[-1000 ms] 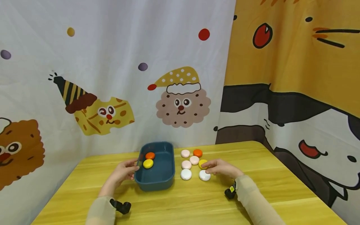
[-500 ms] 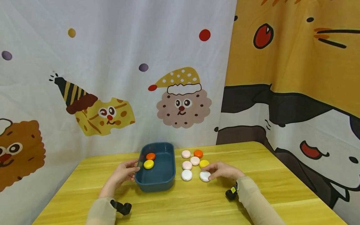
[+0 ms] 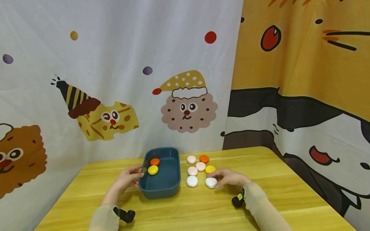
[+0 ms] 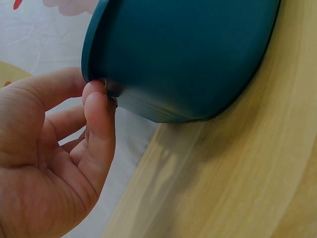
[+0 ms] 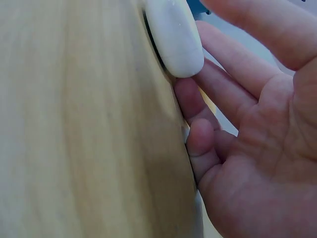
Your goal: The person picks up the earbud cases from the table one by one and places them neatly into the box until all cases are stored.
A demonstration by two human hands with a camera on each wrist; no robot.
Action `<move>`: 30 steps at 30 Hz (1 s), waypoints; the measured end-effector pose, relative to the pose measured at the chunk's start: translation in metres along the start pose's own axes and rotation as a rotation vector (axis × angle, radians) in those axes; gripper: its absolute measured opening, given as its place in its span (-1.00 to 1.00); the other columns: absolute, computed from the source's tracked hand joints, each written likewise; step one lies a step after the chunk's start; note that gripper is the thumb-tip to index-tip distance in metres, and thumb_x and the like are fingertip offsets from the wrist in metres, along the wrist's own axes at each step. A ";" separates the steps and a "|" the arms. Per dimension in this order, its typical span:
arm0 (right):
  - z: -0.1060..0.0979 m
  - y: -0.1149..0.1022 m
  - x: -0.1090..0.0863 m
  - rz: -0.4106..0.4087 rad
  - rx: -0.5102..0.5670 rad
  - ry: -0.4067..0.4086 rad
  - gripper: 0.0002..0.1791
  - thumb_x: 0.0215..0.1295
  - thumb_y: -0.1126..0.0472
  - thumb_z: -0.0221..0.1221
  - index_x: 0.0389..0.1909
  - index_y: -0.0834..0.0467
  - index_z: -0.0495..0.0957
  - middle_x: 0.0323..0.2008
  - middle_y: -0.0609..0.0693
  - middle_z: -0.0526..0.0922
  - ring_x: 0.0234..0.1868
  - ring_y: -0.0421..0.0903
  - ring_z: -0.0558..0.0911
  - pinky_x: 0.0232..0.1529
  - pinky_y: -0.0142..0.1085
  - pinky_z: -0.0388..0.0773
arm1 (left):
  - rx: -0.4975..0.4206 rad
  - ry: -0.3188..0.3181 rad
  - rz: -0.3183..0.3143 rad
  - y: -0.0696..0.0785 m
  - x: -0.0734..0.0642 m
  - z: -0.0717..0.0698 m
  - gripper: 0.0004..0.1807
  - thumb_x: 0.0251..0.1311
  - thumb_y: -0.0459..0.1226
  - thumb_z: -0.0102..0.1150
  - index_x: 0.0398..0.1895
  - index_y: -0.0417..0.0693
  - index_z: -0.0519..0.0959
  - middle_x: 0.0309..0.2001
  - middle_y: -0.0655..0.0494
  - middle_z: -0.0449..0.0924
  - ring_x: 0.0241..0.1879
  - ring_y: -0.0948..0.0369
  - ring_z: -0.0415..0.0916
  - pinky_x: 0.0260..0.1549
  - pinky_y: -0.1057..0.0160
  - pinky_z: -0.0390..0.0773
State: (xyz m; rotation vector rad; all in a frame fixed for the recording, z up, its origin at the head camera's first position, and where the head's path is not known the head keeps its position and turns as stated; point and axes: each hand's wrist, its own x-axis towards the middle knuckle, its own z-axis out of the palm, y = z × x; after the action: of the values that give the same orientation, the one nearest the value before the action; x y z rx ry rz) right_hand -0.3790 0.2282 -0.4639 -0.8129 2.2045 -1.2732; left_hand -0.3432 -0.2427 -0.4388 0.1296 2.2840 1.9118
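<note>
My left hand (image 3: 127,180) holds the left rim of a dark teal box (image 3: 160,191), with fingers and thumb at its edge; in the left wrist view the teal box (image 4: 183,54) fills the top. Inside lie an orange disc (image 3: 154,161) and a yellow disc (image 3: 153,170). At the right, my right hand (image 3: 229,177) pinches a glossy white disc (image 3: 210,183), thumb at its near side and index finger at its far side. The right wrist view shows this white disc (image 5: 176,39) low at the tabletop, fingers behind it; the thumb's tip is out of frame.
Between box and right hand lie another white disc (image 3: 192,181), several pale pink discs (image 3: 200,166), a yellow disc (image 3: 210,169) and an orange disc (image 3: 204,158). All rest on a wooden table (image 3: 185,215). A printed curtain (image 3: 115,64) hangs behind.
The right hand's fingers have drawn back from over the yellow disc and settled around the white disc, its thumb coming to the near side. The left hand stays at the box rim.
</note>
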 end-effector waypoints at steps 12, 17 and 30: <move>0.005 -0.002 -0.001 0.017 -0.010 0.009 -0.36 0.09 0.30 0.37 0.27 0.17 0.49 0.24 0.10 0.45 0.22 0.01 0.38 0.24 -0.02 0.27 | 0.000 -0.013 0.000 -0.001 0.000 0.001 -0.36 0.33 -0.39 0.10 0.44 -0.34 0.17 -0.12 -0.07 0.38 -0.59 0.24 0.37 -0.56 0.32 0.54; 0.006 -0.004 0.002 0.018 -0.032 0.045 -0.39 0.08 0.29 0.40 0.22 0.16 0.53 0.20 0.07 0.49 0.20 0.02 0.40 0.23 -0.02 0.28 | -0.002 -0.011 0.004 0.000 0.000 0.000 -0.35 0.31 -0.39 0.13 0.43 -0.35 0.18 -0.15 -0.06 0.39 -0.59 0.24 0.37 -0.57 0.33 0.53; 0.007 -0.008 0.005 0.004 -0.062 0.073 -0.43 0.07 0.29 0.40 0.17 0.21 0.56 0.14 0.06 0.55 0.12 -0.03 0.46 0.17 -0.07 0.35 | 0.005 -0.007 0.005 0.002 -0.001 0.001 -0.35 0.32 -0.39 0.12 0.43 -0.36 0.17 -0.14 -0.06 0.39 -0.59 0.25 0.37 -0.57 0.32 0.53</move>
State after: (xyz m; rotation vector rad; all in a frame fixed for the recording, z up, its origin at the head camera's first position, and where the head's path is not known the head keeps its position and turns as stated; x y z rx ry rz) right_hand -0.3756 0.2175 -0.4610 -0.7975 2.3120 -1.2566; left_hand -0.3419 -0.2414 -0.4367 0.1425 2.2862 1.9049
